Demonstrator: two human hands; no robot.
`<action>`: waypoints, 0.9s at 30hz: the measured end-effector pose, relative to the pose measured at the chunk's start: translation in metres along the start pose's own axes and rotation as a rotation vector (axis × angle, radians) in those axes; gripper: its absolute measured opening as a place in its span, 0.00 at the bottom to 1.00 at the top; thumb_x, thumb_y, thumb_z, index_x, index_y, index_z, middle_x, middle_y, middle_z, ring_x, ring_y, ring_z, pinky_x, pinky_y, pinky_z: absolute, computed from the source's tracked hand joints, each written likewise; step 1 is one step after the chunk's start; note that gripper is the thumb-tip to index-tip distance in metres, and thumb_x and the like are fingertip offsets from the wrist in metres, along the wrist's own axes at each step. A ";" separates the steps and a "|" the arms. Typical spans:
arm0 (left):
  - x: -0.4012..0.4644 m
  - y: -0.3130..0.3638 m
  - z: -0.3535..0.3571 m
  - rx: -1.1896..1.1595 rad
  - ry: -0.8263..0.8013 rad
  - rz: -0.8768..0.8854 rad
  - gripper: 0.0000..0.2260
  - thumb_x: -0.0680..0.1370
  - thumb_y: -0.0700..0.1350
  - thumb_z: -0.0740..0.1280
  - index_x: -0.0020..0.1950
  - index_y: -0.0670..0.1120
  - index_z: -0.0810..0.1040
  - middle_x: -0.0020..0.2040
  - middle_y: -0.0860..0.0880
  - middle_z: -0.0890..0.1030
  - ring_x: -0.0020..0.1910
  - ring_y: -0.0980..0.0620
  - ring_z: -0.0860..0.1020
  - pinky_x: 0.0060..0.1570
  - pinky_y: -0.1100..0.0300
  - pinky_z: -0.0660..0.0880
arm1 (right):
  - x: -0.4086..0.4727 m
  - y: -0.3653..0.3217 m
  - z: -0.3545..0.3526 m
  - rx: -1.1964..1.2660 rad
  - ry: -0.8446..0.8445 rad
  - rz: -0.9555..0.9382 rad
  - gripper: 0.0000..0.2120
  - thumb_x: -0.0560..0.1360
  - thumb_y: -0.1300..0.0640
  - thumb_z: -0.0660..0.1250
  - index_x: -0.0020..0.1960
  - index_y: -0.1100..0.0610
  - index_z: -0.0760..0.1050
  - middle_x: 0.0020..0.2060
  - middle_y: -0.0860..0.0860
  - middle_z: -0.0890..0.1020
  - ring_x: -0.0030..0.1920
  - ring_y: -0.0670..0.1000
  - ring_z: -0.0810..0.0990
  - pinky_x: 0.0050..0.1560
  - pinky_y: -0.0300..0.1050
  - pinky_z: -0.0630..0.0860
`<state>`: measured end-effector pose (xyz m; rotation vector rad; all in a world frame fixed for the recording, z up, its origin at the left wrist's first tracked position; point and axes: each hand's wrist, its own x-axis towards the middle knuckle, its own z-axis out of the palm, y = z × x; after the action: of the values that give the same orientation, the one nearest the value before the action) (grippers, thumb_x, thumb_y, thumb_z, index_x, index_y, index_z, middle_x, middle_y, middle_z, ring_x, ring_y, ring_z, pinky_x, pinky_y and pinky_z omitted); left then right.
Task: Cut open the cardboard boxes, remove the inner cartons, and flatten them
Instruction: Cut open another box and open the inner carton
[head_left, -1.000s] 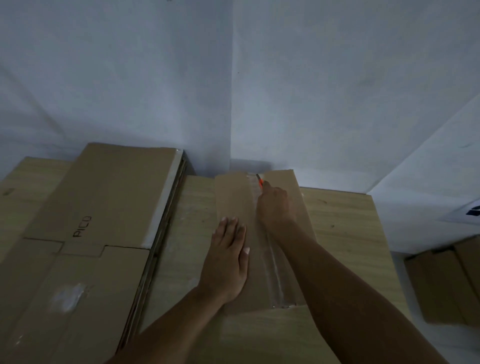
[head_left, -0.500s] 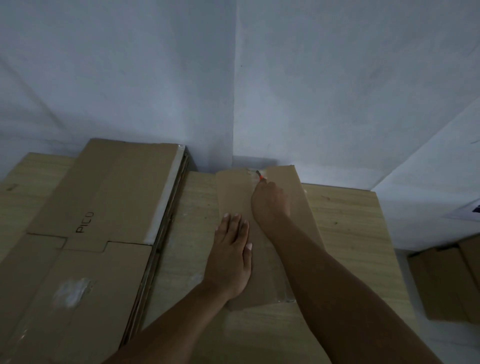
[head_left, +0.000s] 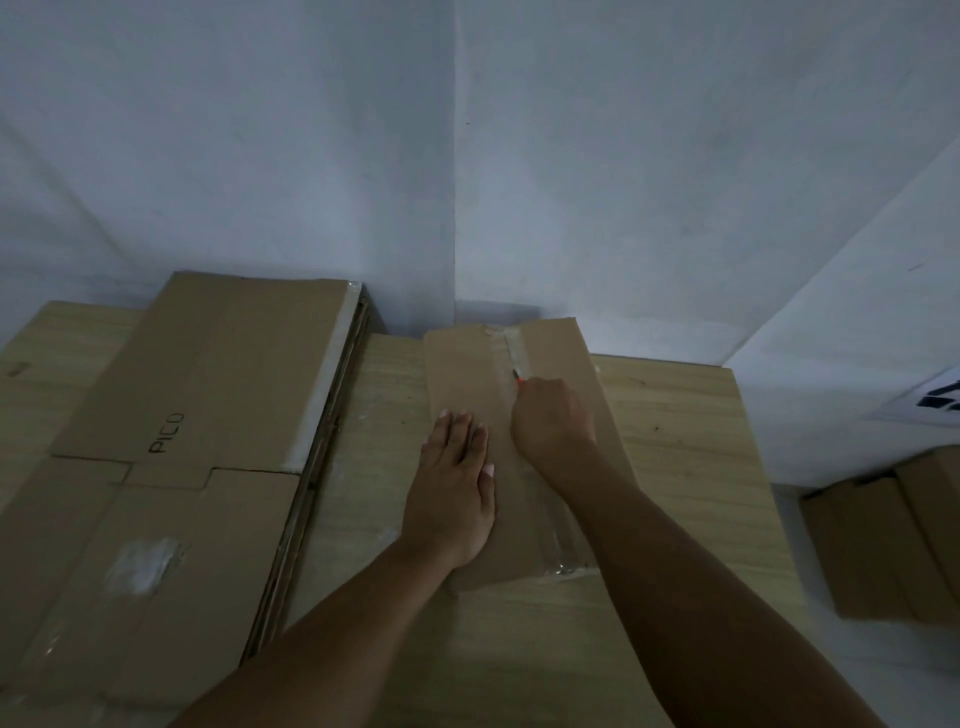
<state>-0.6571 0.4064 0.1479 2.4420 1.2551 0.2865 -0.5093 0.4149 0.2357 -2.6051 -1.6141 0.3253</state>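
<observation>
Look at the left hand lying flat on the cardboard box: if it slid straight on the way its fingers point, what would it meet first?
The left hand points away along the box top. The way looks free to the box's far edge, with the wall seemingly just beyond; depth there is unclear.

Count, head view:
- Hands: 2. Left hand (head_left: 451, 483) at 6 o'clock, right hand (head_left: 553, 423) at 5 o'clock.
- Cutter: 1. Orange-tipped cutter (head_left: 517, 378) at right fist, centre.
- Taped box: 1. Box (head_left: 462, 374) on table, centre.
- Flattened sheets: at least 2 stacked. Sheets (head_left: 208, 374) at 9 o'clock; exact number cannot be told.
- Floor boxes: 2 visible. Floor boxes (head_left: 893, 540) at 4 o'clock.
- Table: 1. Table (head_left: 691, 441) at 3 o'clock.
</observation>
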 end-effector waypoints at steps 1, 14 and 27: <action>0.000 0.000 0.000 0.011 -0.007 -0.001 0.32 0.80 0.57 0.37 0.82 0.47 0.53 0.82 0.49 0.47 0.80 0.50 0.36 0.79 0.51 0.44 | -0.005 0.003 0.002 -0.001 0.001 -0.008 0.15 0.82 0.61 0.54 0.57 0.62 0.79 0.50 0.58 0.83 0.50 0.58 0.83 0.40 0.46 0.71; 0.003 0.004 -0.006 0.127 -0.070 -0.023 0.29 0.83 0.59 0.45 0.82 0.47 0.50 0.82 0.47 0.48 0.81 0.46 0.41 0.78 0.46 0.48 | -0.113 0.031 0.026 -0.022 -0.024 0.001 0.16 0.83 0.53 0.52 0.60 0.52 0.78 0.47 0.53 0.82 0.48 0.55 0.82 0.36 0.46 0.67; 0.004 0.010 -0.008 0.160 -0.140 -0.044 0.29 0.84 0.58 0.45 0.82 0.46 0.46 0.82 0.45 0.44 0.80 0.44 0.39 0.78 0.43 0.45 | -0.215 0.041 0.025 -0.018 -0.121 0.090 0.17 0.83 0.58 0.52 0.69 0.53 0.71 0.47 0.53 0.81 0.46 0.53 0.82 0.39 0.46 0.74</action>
<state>-0.6504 0.4061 0.1596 2.5129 1.3136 0.0031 -0.5711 0.2037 0.2367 -2.7257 -1.5435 0.4852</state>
